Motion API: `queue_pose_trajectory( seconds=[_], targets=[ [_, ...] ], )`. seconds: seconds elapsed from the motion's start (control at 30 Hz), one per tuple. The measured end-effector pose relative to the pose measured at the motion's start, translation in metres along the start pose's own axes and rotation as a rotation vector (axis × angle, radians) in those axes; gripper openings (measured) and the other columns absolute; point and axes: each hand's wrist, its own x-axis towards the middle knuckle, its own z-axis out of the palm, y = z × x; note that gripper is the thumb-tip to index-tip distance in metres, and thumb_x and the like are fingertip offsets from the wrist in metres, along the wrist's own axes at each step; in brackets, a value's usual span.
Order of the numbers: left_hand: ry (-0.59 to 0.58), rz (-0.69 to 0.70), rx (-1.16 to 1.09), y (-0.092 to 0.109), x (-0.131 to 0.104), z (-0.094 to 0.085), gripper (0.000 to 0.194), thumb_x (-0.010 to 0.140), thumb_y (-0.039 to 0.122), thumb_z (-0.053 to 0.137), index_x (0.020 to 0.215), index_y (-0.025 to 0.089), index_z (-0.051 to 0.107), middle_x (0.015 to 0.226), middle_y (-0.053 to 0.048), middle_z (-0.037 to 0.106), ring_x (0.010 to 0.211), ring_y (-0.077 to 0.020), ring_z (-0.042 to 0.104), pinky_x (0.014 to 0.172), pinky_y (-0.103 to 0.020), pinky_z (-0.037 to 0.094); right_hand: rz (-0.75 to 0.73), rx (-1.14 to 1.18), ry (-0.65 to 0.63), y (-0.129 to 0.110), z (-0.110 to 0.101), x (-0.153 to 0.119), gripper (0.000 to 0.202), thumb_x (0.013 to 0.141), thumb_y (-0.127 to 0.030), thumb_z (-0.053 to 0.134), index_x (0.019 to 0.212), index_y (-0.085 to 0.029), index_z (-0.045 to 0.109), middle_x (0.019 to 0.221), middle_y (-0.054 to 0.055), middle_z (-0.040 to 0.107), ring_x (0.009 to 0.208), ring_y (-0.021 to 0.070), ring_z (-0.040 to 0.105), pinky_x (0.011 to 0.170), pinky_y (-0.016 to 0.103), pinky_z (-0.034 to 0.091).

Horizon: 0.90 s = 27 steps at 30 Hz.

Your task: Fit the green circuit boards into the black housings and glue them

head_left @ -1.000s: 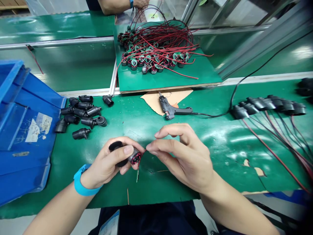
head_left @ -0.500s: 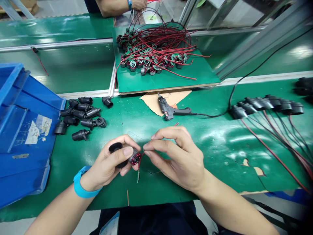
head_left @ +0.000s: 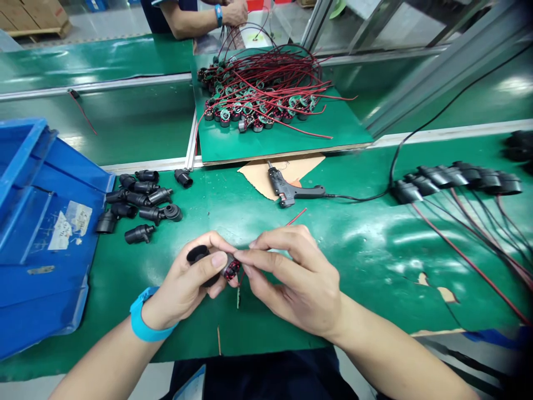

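Note:
My left hand (head_left: 179, 289), closed, grips a small motor (head_left: 231, 269) with red windings, together with a black plastic housing (head_left: 197, 253). The motor's open end points right, towards my other hand. Thin wires come off it, and a small green circuit board (head_left: 239, 298) hangs edge-on below. Close against the motor, my right hand (head_left: 297, 278) pinches thumb and fingers on wire, which its fingertips mostly hide. A red wire (head_left: 297, 216) sticks out beyond the right knuckles, over the green tabletop.
Black elbow-shaped housings (head_left: 139, 198) lie beside a blue bin (head_left: 45, 255) at left. A glue gun (head_left: 287, 189) rests on cardboard (head_left: 254, 176). Wired motors (head_left: 258, 105) pile on a raised green board (head_left: 283, 147). Wired housings (head_left: 453, 176) line the right. Opposite, a person's hand (head_left: 236, 12) works.
My right fingertips have moved left, up against the motor. My left hand still holds the motor and housing. More of the red wire shows behind my right hand. The view has shifted slightly.

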Motion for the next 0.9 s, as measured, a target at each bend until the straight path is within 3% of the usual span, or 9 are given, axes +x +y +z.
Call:
queue_pose_trajectory(
  seconds=[0.07, 0.13, 0.3, 0.4, 0.53, 0.63, 0.7, 0.83, 0.9],
  targets=[
    [0.003, 0.004, -0.003, 0.000, -0.001, 0.001, 0.025, 0.094, 0.041, 0.070, 0.097, 0.016, 0.066, 0.071, -0.002, 0.070, 0.047, -0.0027, 0.048, 0.047, -0.013, 0.034, -0.040, -0.005, 0.025, 0.000, 0.001, -0.002, 0.020, 0.087, -0.008, 0.069, 0.105, -0.016, 0.073, 0.091, 0.004, 0.068, 0.081, 0.0146, 0.065, 0.075, 0.033, 0.052],
    [0.004, 0.026, -0.002, 0.001, -0.001, 0.002, 0.026, 0.093, 0.041, 0.071, 0.097, 0.016, 0.065, 0.071, -0.002, 0.069, 0.047, -0.0031, 0.047, 0.048, -0.014, 0.034, 0.019, 0.086, 0.034, 0.000, 0.004, -0.004, 0.024, 0.086, -0.008, 0.070, 0.108, -0.018, 0.072, 0.095, 0.004, 0.067, 0.086, 0.0149, 0.066, 0.079, 0.032, 0.054],
    [0.016, 0.122, -0.014, 0.004, 0.000, 0.002, 0.027, 0.091, 0.041, 0.072, 0.100, 0.019, 0.058, 0.073, 0.001, 0.067, 0.047, -0.0035, 0.046, 0.050, -0.016, 0.035, 0.543, 0.876, -0.178, -0.002, 0.014, -0.005, 0.029, 0.099, -0.027, 0.062, 0.128, -0.024, 0.061, 0.116, 0.007, 0.065, 0.096, 0.0156, 0.068, 0.078, 0.031, 0.062],
    [-0.006, 0.136, -0.036, 0.005, 0.001, 0.001, 0.027, 0.093, 0.039, 0.070, 0.107, 0.023, 0.052, 0.078, -0.001, 0.072, 0.047, -0.0040, 0.046, 0.052, -0.017, 0.036, 0.641, 1.089, -0.227, -0.002, 0.017, -0.005, 0.034, 0.102, -0.035, 0.058, 0.135, -0.027, 0.059, 0.120, 0.009, 0.062, 0.085, 0.0124, 0.067, 0.065, 0.025, 0.061],
    [0.031, 0.119, -0.044, 0.006, 0.000, 0.002, 0.034, 0.093, 0.038, 0.070, 0.114, 0.023, 0.048, 0.079, -0.001, 0.073, 0.048, -0.0041, 0.046, 0.055, -0.018, 0.038, 0.559, 1.031, -0.256, 0.000, 0.012, -0.003, 0.045, 0.094, -0.040, 0.070, 0.137, -0.030, 0.062, 0.124, 0.008, 0.054, 0.087, 0.0122, 0.062, 0.060, 0.021, 0.058],
    [0.057, 0.082, -0.063, 0.007, -0.001, 0.003, 0.038, 0.093, 0.039, 0.071, 0.116, 0.024, 0.046, 0.081, -0.002, 0.074, 0.049, -0.0037, 0.046, 0.055, -0.017, 0.038, 0.478, 0.860, -0.231, 0.003, 0.010, -0.003, 0.051, 0.084, -0.035, 0.082, 0.132, -0.030, 0.065, 0.117, 0.006, 0.054, 0.090, 0.0134, 0.062, 0.060, 0.020, 0.057],
    [0.064, 0.065, -0.089, 0.007, -0.001, 0.003, 0.039, 0.093, 0.040, 0.071, 0.117, 0.024, 0.045, 0.079, -0.001, 0.073, 0.049, -0.0037, 0.045, 0.054, -0.016, 0.039, 0.325, 0.673, -0.174, 0.006, 0.012, -0.004, 0.054, 0.085, -0.035, 0.081, 0.135, -0.028, 0.063, 0.119, 0.008, 0.056, 0.087, 0.0126, 0.063, 0.059, 0.021, 0.057],
    [0.056, 0.049, -0.134, 0.004, -0.002, 0.004, 0.033, 0.095, 0.039, 0.067, 0.118, 0.024, 0.047, 0.073, 0.002, 0.068, 0.048, -0.0041, 0.044, 0.052, -0.016, 0.039, -0.104, 0.104, -0.018, 0.012, 0.019, -0.008, 0.061, 0.086, -0.050, 0.077, 0.136, -0.019, 0.064, 0.117, 0.013, 0.065, 0.088, 0.0188, 0.068, 0.074, 0.034, 0.062],
    [0.046, 0.047, -0.139, 0.002, -0.001, 0.004, 0.027, 0.096, 0.038, 0.066, 0.112, 0.023, 0.052, 0.074, 0.001, 0.068, 0.048, -0.0039, 0.044, 0.051, -0.016, 0.040, -0.146, -0.002, 0.010, 0.012, 0.021, -0.008, 0.058, 0.085, -0.050, 0.078, 0.134, -0.019, 0.066, 0.113, 0.012, 0.068, 0.084, 0.0179, 0.068, 0.075, 0.034, 0.062]
  ],
)
